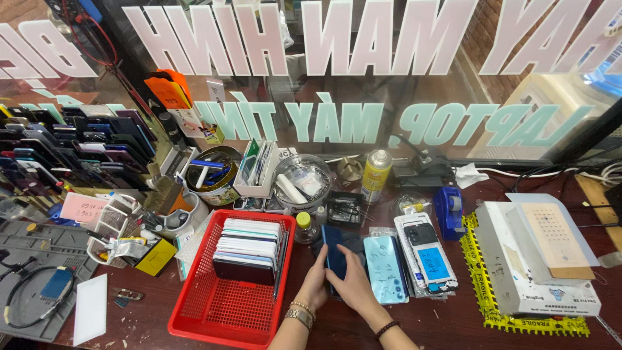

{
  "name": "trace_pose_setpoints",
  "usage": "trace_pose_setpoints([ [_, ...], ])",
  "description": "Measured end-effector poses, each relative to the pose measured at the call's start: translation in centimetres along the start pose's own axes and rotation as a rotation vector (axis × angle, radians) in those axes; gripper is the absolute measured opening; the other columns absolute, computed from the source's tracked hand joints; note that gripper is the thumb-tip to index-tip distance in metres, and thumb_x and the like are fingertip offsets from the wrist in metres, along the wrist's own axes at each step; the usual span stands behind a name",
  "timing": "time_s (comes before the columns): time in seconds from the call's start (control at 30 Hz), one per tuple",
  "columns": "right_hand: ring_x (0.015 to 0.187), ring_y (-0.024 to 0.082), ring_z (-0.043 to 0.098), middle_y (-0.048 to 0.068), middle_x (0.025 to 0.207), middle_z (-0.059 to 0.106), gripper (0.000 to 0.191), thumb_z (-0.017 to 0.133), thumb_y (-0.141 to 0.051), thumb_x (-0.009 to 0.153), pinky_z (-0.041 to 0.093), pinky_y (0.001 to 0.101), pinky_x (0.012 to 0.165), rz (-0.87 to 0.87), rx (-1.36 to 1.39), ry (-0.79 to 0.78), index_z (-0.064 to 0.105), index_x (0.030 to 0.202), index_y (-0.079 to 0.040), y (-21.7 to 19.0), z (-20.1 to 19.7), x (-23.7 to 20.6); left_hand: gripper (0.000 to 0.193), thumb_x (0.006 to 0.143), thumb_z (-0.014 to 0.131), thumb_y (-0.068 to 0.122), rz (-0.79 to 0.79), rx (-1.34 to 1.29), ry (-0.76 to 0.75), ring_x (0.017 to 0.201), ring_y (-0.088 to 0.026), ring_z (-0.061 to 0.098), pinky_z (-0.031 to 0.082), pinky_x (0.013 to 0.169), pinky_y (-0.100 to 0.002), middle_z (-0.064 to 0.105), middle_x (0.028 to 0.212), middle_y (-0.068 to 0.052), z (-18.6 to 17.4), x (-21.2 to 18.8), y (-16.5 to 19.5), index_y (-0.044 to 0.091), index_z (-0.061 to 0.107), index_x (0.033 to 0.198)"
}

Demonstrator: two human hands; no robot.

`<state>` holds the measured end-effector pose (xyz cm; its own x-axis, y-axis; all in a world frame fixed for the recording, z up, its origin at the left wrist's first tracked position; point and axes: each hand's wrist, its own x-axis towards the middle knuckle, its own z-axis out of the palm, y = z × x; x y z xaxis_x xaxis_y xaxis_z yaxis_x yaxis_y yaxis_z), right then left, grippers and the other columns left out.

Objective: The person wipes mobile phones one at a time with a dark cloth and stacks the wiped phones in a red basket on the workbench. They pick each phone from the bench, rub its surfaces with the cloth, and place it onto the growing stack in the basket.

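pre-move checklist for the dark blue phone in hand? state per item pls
1. Both hands on the phone: ok. Left hand and right hand both grip the dark blue phone.
2. Phone off the table: cannot tell, its lower end is hidden by the hands.
3. Room in the red basket: ok, its front half is bare mesh; a stack of phones fills the back.
4. Light blue phone clear of the right hand: not ok, it lies close beside it.
5. Small bottle with yellow cap clear: not ok, it stands just left of the phone's top.
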<state>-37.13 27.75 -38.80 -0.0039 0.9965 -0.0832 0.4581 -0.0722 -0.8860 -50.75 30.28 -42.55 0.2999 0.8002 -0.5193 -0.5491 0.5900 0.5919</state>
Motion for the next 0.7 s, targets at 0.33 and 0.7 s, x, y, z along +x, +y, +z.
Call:
trace_pose_setpoints([
  [0.33, 0.148, 0.046, 0.024, 0.015, 0.167, 0.026, 0.07, 0.083, -0.027, 0.077, 0.045, 0.048, 0.102, -0.203, -0.836, -0.253, 0.054, 0.141, -0.023, 3.1, 1.6, -0.3, 0.083, 0.092, 0.03, 0.074, -0.032, -0.087, 0.04, 0.084, -0.03, 0.074, 0.061, 0.074, -0.043, 0.076, 0.108, -0.015, -1.9, -5.5, 4.4, 0.009, 0.066, 0.129],
  [0.7, 0.117, 0.033, 0.063, 0.013, 0.12, 0.065, 0.049, 0.073, -0.032, 0.085, 0.049, 0.0431, 0.101, -0.164, -0.095, 0.15, 0.065, 0.131, -0.019, -4.5, 1.7, -2.0, 0.067, 0.101, 0.042, 0.063, 0.116, -0.154, 0.029, 0.101, -0.023, 0.071, 0.059, 0.086, -0.037, 0.073, 0.116, -0.011, -3.4, -5.0, 5.0, 0.007, 0.064, 0.13],
])
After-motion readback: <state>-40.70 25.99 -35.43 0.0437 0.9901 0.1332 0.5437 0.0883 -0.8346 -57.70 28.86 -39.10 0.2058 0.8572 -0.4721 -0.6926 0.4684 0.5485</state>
